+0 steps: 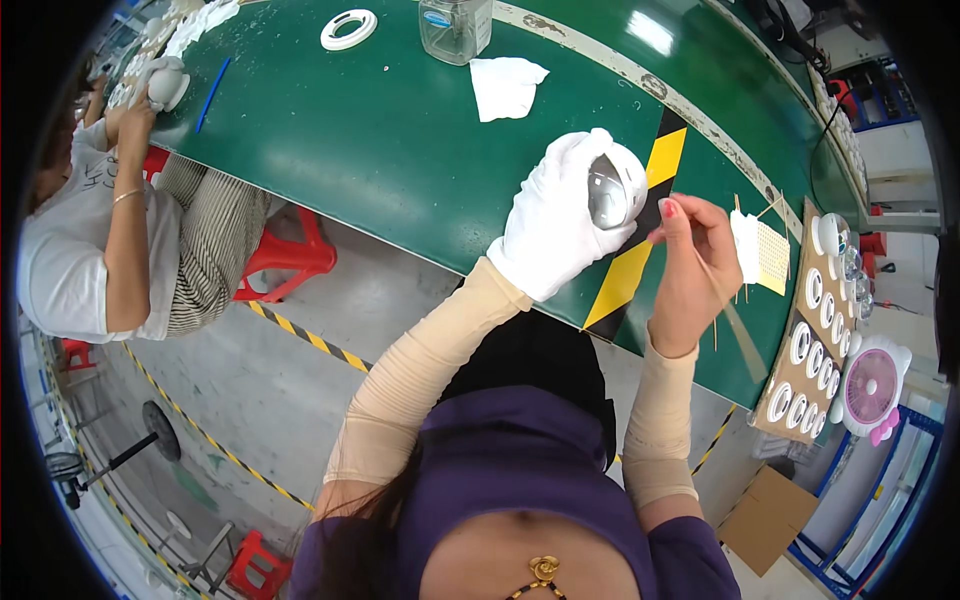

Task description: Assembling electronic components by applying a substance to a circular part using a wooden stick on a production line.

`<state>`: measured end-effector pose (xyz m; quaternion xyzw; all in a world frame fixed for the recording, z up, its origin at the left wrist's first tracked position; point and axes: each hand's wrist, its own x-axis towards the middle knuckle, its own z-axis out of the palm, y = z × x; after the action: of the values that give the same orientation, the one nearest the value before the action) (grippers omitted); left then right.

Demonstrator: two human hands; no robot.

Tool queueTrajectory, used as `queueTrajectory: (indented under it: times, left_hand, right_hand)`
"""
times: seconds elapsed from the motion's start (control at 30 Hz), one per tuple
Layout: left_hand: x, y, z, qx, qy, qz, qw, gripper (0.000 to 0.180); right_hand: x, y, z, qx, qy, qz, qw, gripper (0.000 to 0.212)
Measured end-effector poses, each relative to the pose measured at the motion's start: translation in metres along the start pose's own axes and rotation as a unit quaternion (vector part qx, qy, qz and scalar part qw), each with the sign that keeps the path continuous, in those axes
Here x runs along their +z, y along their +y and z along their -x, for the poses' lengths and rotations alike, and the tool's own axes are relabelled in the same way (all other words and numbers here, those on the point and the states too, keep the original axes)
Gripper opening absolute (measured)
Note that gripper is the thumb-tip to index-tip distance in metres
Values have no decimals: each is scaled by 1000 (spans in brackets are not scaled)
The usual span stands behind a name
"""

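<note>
White-gloved left hand (550,222) wraps the dome (609,192); just rightward, right hand (698,268) is curled, its hold I cannot tell.

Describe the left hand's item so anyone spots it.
At the long green table, find the white-gloved left hand near black-and-yellow striped tape. It holds a round white housing. Its dark glossy face sets it apart from the table's open white ring.

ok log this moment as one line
left hand: gloved, holding round glossy part | right hand: bare, beside it, grip unclear | surface: green table, striped tape
</note>
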<state>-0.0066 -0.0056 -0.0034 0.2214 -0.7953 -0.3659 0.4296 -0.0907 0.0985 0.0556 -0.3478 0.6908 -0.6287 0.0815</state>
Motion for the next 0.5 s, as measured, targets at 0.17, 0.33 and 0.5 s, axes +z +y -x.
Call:
queueTrajectory:
  times: [0.17,0.33,0.5]
  left_hand:
    - [0,-3,1,2,2,10,1000,86]
    - [-1,-1,1,5,-9,7,1000,85]
    - [-1,-1,1,7,-6,1,1000,86]
  right_hand:
    - [-1,-7,3,47,-38,-140,988,16]
    - [0,16,11,23,-38,-148,988,18]
    - [-4,32,13,-120,-24,43,992,13]
